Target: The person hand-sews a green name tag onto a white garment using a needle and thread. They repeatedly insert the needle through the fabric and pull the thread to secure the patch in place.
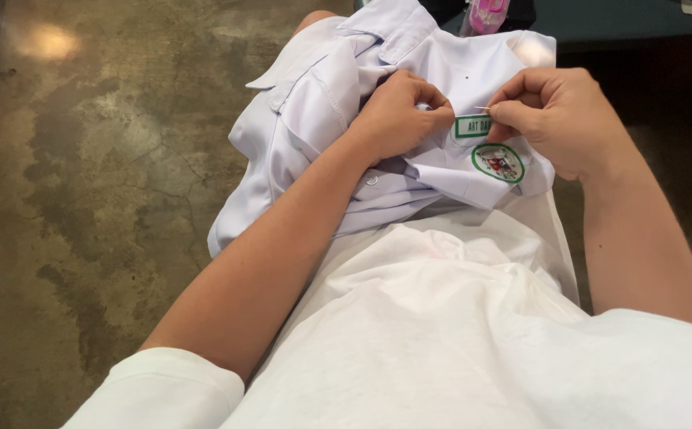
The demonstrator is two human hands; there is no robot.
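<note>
White cotton collared shirt (338, 87) lies bunched on the lap, on a white apron or cloth (441, 318). Left hand (398, 119) has its grip closed on a fold of it, just left of the rectangular green-bordered name patch (471, 125). Right hand (556, 119) has its grip pinched tight on a thin sewing needle (483, 108), tip at the patch's top edge, right beside the left fingertips. Round green-rimmed embroidered badge (498, 162) sits just below the pinch. My read: keep the fabric taut between both grips, small stitches close to the patch border, needle angled away from the left fingers. Count: one shirt, two patches, one needle, two hands. Thread too fine to see. Concrete floor (84, 159) lies to the left.
</note>
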